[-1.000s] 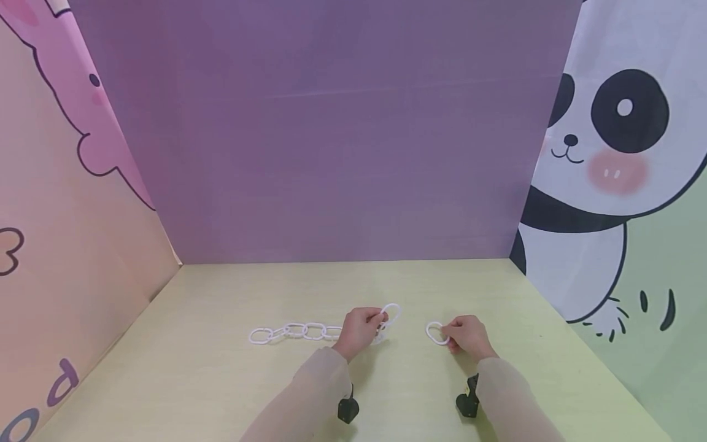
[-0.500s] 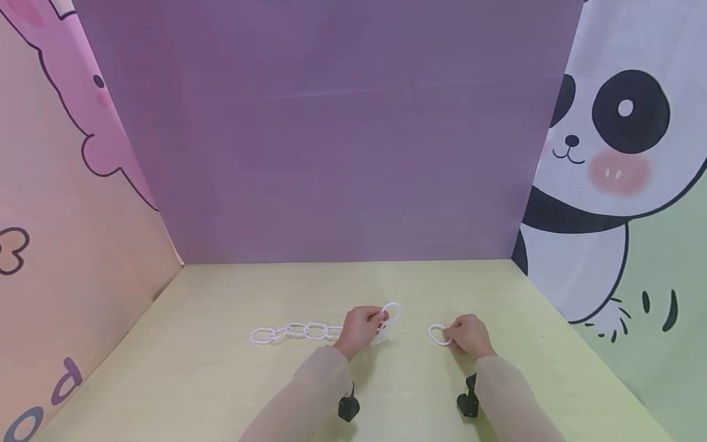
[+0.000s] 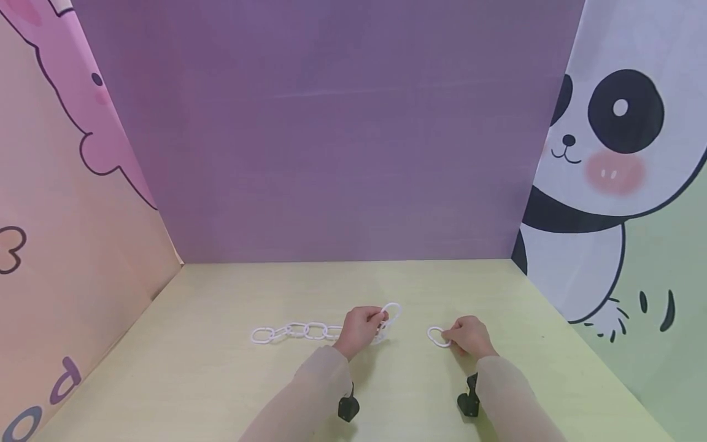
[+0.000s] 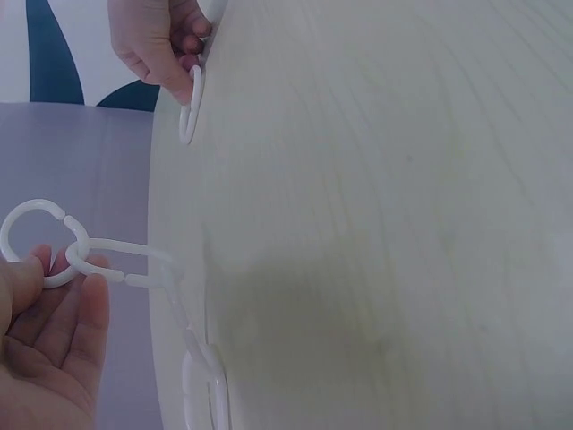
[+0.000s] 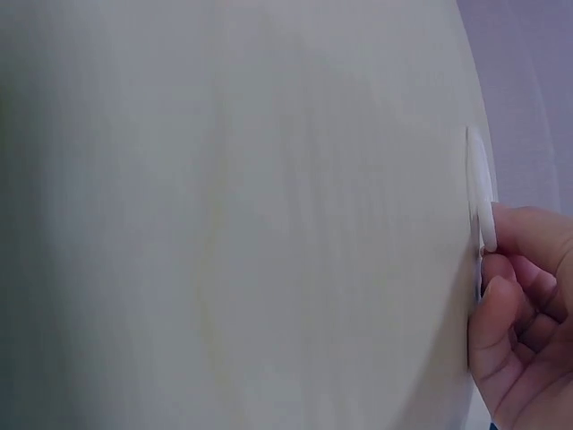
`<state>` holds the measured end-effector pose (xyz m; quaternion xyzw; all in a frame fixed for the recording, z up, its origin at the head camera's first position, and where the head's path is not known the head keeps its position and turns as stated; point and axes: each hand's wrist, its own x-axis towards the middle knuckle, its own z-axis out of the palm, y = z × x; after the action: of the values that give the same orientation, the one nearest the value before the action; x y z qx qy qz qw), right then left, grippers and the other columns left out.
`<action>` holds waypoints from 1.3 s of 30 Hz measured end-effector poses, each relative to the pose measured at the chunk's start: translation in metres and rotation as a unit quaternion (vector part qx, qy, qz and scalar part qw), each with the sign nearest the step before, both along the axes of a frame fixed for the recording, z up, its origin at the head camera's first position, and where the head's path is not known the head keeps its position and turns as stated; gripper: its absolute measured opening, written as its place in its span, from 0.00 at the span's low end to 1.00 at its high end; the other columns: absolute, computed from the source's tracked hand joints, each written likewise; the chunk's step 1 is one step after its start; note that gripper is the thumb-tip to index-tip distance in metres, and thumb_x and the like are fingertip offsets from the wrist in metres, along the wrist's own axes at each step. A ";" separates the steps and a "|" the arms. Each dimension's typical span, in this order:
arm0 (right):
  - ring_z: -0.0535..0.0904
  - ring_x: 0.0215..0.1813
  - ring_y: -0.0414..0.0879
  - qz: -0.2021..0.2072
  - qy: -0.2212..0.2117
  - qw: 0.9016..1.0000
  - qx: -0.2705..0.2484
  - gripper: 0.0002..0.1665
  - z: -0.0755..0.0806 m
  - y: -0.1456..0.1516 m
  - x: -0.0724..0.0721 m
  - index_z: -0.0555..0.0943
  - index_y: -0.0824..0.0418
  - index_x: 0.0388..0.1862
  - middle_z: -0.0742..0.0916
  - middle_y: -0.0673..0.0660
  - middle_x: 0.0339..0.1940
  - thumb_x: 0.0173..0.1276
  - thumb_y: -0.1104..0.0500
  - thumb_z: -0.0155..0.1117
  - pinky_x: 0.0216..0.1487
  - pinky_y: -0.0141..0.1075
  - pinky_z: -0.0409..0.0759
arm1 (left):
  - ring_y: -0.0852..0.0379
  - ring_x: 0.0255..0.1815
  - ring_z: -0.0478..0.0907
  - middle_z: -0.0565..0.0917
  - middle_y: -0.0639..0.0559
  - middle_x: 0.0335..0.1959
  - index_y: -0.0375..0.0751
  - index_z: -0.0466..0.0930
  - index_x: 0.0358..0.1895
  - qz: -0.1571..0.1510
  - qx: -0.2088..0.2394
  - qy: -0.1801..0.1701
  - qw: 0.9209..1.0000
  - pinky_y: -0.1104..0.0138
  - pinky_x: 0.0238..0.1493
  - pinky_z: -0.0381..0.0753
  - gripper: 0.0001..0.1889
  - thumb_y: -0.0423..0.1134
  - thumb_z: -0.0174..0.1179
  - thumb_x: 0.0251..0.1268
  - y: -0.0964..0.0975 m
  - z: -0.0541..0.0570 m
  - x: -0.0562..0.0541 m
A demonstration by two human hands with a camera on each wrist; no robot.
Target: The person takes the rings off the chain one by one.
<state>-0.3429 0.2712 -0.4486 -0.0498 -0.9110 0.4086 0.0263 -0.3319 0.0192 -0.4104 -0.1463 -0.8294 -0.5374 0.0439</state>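
A white plastic chain [image 3: 316, 331] of several oval links runs along the table, its right end raised in my left hand [image 3: 358, 333]. Thumb and fingers pinch the end link [image 4: 34, 208], which has a small gap in its ring and hooks through the following link [image 4: 134, 251]. Apart from the chain, to its right, my right hand [image 3: 469, 336] pinches a single loose white link [image 3: 436, 336] by its right side. In the right wrist view that link [image 5: 481, 184] appears edge-on, low against the table, between thumb and fingertips.
The pale wooden table [image 3: 210, 393] reaches back to a purple panel [image 3: 342, 153]. Side walls carry a pink cartoon figure [image 3: 83, 110] and a panda [image 3: 585, 264]. A black wrist camera [image 3: 348, 408] hangs below the left sleeve, another black camera [image 3: 468, 404] below the right.
The loose link in my right hand has tipped slightly, lying a little lower and flatter. My left hand and the chain hold almost the same position.
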 end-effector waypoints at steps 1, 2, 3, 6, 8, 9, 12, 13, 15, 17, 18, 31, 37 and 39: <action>0.69 0.12 0.41 0.001 0.001 1.000 0.002 0.10 0.000 0.000 0.000 0.74 0.63 0.18 0.75 0.52 0.12 0.54 0.63 0.65 0.17 0.30 0.67 | 0.60 0.26 0.75 0.82 0.52 0.31 0.36 0.84 0.36 0.000 -0.001 -0.001 1.000 0.72 0.27 0.75 0.08 0.32 0.54 0.66 0.000 0.001 0.000; 0.68 0.11 0.41 0.002 0.002 1.000 0.004 0.10 0.001 0.000 0.000 0.74 0.63 0.18 0.75 0.51 0.12 0.54 0.63 0.65 0.17 0.30 0.66 | 0.60 0.26 0.75 0.82 0.52 0.31 0.36 0.84 0.36 0.000 -0.001 -0.001 1.000 0.72 0.27 0.75 0.08 0.32 0.54 0.66 0.000 0.001 0.000; 0.68 0.11 0.41 0.003 0.003 1.000 0.005 0.11 0.002 0.000 0.000 0.74 0.63 0.17 0.75 0.51 0.11 0.53 0.63 0.65 0.17 0.30 0.66 | 0.60 0.26 0.75 0.82 0.52 0.31 0.36 0.84 0.36 0.000 -0.002 0.000 1.000 0.72 0.27 0.75 0.08 0.32 0.54 0.66 0.000 0.002 0.000; 0.68 0.11 0.41 0.007 0.007 1.000 0.007 0.11 0.003 0.001 0.001 0.73 0.62 0.17 0.75 0.51 0.11 0.54 0.63 0.65 0.18 0.31 0.65 | 0.60 0.26 0.75 0.82 0.53 0.31 0.35 0.84 0.36 0.000 -0.004 0.001 1.000 0.72 0.27 0.75 0.08 0.32 0.54 0.66 0.000 0.004 0.001; 0.68 0.11 0.41 0.009 0.008 1.000 0.008 0.11 0.004 0.001 0.002 0.73 0.63 0.17 0.75 0.51 0.10 0.54 0.63 0.65 0.18 0.31 0.66 | 0.60 0.26 0.75 0.82 0.53 0.31 0.35 0.84 0.37 0.000 -0.006 0.005 1.000 0.72 0.27 0.75 0.08 0.31 0.53 0.66 0.000 0.005 0.002; 0.68 0.12 0.41 0.010 0.008 1.000 0.010 0.11 0.005 0.001 0.002 0.74 0.63 0.17 0.75 0.51 0.10 0.55 0.63 0.65 0.18 0.31 0.66 | 0.60 0.26 0.75 0.82 0.53 0.31 0.35 0.84 0.37 0.000 -0.006 0.007 1.000 0.72 0.27 0.75 0.08 0.32 0.53 0.66 0.000 0.005 0.003; 0.69 0.12 0.41 0.014 0.009 1.000 0.015 0.10 0.006 0.002 0.004 0.75 0.63 0.18 0.75 0.51 0.11 0.55 0.63 0.66 0.19 0.32 0.66 | 0.61 0.26 0.75 0.82 0.52 0.31 0.35 0.84 0.37 -0.001 -0.004 0.007 1.000 0.72 0.27 0.75 0.08 0.31 0.53 0.66 0.000 0.007 0.003; 0.69 0.12 0.41 0.014 0.010 1.000 0.016 0.10 0.006 0.002 0.005 0.75 0.63 0.19 0.75 0.51 0.11 0.55 0.63 0.66 0.19 0.32 0.67 | 0.61 0.26 0.75 0.82 0.51 0.31 0.35 0.84 0.37 -0.002 -0.003 0.008 1.000 0.72 0.27 0.76 0.08 0.31 0.53 0.66 0.000 0.007 0.004; 0.69 0.12 0.41 0.016 0.012 1.000 0.018 0.10 0.007 0.003 0.006 0.76 0.64 0.19 0.75 0.51 0.11 0.55 0.63 0.66 0.20 0.32 0.67 | 0.61 0.26 0.75 0.83 0.50 0.31 0.35 0.84 0.37 -0.001 0.001 0.001 1.000 0.72 0.27 0.76 0.08 0.31 0.53 0.66 0.001 0.008 0.004; 0.69 0.12 0.41 0.018 0.013 1.000 0.017 0.10 0.007 0.003 0.006 0.76 0.64 0.19 0.75 0.51 0.11 0.56 0.63 0.66 0.20 0.32 0.67 | 0.61 0.26 0.75 0.82 0.49 0.31 0.34 0.83 0.37 -0.002 0.001 -0.002 1.000 0.72 0.27 0.75 0.08 0.31 0.53 0.66 0.001 0.009 0.005; 0.69 0.12 0.41 0.018 0.013 1.000 0.016 0.10 0.007 0.003 0.006 0.75 0.64 0.19 0.75 0.51 0.11 0.56 0.63 0.66 0.20 0.32 0.67 | 0.61 0.26 0.75 0.82 0.49 0.31 0.34 0.83 0.37 -0.001 0.001 -0.003 1.000 0.72 0.27 0.75 0.08 0.31 0.53 0.66 0.001 0.010 0.005; 0.69 0.15 0.43 0.015 -0.008 1.000 -0.004 0.12 0.009 0.005 0.004 0.74 0.64 0.20 0.75 0.52 0.13 0.59 0.61 0.65 0.21 0.33 0.66 | 0.62 0.25 0.73 0.82 0.50 0.32 0.34 0.83 0.38 0.006 -0.009 -0.004 1.000 0.72 0.28 0.75 0.08 0.31 0.54 0.66 0.002 0.014 0.008; 0.69 0.14 0.43 0.026 0.025 0.999 -0.020 0.13 0.020 0.004 0.005 0.73 0.64 0.21 0.74 0.52 0.13 0.60 0.60 0.64 0.20 0.33 0.67 | 0.61 0.26 0.74 0.82 0.49 0.33 0.31 0.82 0.40 0.009 -0.009 -0.011 1.000 0.71 0.29 0.76 0.09 0.32 0.53 0.66 0.004 0.017 0.010; 0.69 0.14 0.43 0.028 0.028 0.999 -0.035 0.13 0.024 0.005 0.004 0.73 0.65 0.22 0.74 0.52 0.14 0.61 0.60 0.64 0.20 0.33 0.69 | 0.60 0.27 0.74 0.82 0.49 0.33 0.31 0.82 0.40 0.009 -0.009 -0.009 1.000 0.71 0.28 0.76 0.09 0.31 0.53 0.66 0.004 0.017 0.011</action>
<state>-0.3393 0.2760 -0.4245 -0.0137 -0.8960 0.4422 0.0386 -0.3209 0.0233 -0.3930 -0.1341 -0.8359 -0.5307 0.0404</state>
